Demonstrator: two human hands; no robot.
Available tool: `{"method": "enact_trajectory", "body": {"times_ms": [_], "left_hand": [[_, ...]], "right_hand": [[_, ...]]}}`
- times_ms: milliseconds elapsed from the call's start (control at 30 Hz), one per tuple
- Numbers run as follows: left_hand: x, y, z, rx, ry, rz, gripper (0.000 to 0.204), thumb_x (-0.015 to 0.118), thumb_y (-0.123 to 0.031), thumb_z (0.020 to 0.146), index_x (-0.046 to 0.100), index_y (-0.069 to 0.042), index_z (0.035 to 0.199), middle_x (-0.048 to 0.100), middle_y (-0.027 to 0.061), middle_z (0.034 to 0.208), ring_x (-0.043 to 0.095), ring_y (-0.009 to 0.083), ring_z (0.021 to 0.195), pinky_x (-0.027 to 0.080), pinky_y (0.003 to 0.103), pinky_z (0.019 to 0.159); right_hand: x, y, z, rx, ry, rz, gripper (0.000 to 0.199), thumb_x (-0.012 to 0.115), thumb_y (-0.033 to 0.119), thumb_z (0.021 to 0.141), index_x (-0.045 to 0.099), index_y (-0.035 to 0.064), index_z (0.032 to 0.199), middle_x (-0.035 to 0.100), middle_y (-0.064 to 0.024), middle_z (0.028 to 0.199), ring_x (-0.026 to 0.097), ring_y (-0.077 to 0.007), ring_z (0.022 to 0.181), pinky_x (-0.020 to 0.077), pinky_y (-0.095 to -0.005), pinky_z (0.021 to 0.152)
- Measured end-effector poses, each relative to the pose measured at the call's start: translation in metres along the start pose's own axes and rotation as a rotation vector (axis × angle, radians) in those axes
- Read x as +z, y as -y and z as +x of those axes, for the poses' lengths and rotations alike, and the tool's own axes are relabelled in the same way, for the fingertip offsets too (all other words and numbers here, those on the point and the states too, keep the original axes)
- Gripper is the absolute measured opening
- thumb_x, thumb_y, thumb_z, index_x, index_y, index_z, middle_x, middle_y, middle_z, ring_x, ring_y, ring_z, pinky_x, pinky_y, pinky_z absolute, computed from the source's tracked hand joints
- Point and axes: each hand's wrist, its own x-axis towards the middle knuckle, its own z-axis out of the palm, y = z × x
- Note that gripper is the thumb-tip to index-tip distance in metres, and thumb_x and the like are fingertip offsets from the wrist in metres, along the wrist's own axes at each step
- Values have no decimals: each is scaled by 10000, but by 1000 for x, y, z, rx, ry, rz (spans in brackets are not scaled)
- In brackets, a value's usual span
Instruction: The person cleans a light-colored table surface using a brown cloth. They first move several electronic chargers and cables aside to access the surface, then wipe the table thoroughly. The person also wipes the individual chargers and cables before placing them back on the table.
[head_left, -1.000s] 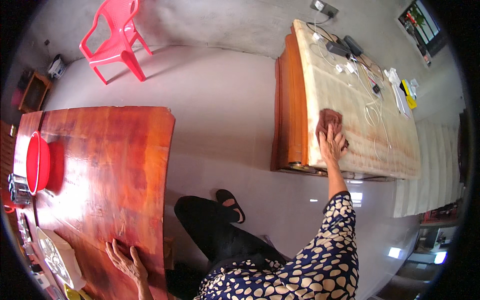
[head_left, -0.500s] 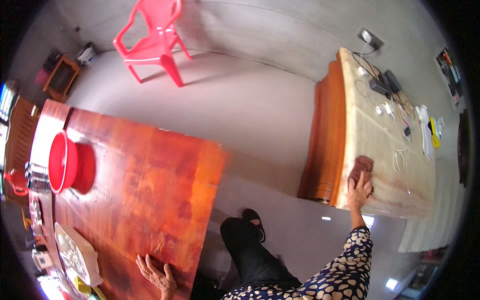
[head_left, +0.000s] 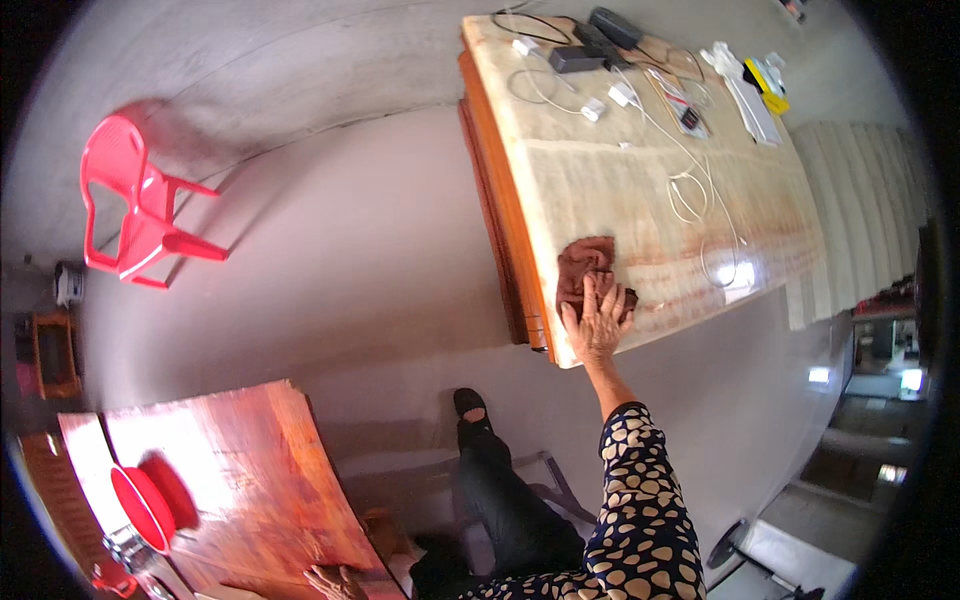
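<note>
My right hand (head_left: 598, 322) lies on a bunched brown cloth (head_left: 585, 268), pressing it onto the pale marble-patterned top (head_left: 650, 190) of a wooden cabinet, close to its near left corner. The fingers of this hand are stretched out and spread over the cloth, not wrapped round it. My left hand (head_left: 338, 583) rests on a reddish-brown wooden table (head_left: 265, 470) at the lower left. Its fingers are extended and apart with nothing in them; the lower picture edge cuts off part of the hand.
White cables (head_left: 690, 190), chargers (head_left: 593, 108) and a black adapter (head_left: 577, 60) lie on the cabinet's far part, with a yellow item (head_left: 768, 85) beyond. A red basin (head_left: 143, 508) stands on the wooden table. A pink plastic chair (head_left: 150, 205) is by the wall.
The view has swung to the right, bringing the cabinet toward the middle and the table to the lower left. My right hand stays on the cloth, and my left on the table.
</note>
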Motion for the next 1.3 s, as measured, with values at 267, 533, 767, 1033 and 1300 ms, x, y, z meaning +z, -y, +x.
{"method": "enact_trajectory", "body": {"times_ms": [267,533,767,1033,1300], "left_hand": [[-38,-39,66,342,526,-78,626,593,-425,887,400,-53,1352,374,204,1402,433,415,1217,372,493,1007],[-166,-251,146,99,851,-582,435,567,-332,914,550,9,1185,620,133,1063,610,226,917,501,361,786],[-178,-282,194,67,995,-702,379,593,-275,908,558,-16,1182,635,69,974,620,153,852,504,282,699],[-190,-310,271,-9,1017,-513,384,602,-283,900,571,-3,1161,658,67,960,629,140,822,492,268,633],[-158,-373,408,133,1077,-635,342,592,-286,903,584,-21,1118,642,64,867,628,154,743,504,284,608]], "right_hand": [[-16,-5,0,-70,-18,41,720,543,558,842,322,229,1443,246,-170,1484,203,-372,1365,186,-629,1006],[-22,4,5,-37,58,209,737,591,525,822,318,251,1449,194,-187,1492,149,-399,1379,186,-681,969],[-27,19,58,106,-31,199,723,584,565,816,333,303,1442,187,-158,1509,157,-387,1379,188,-677,981],[-21,34,164,120,-37,208,746,622,581,772,326,379,1427,186,-125,1516,163,-368,1385,254,-688,949],[-26,39,238,307,30,201,629,524,576,849,339,389,1420,155,-131,1538,144,-376,1402,205,-701,979]]}}
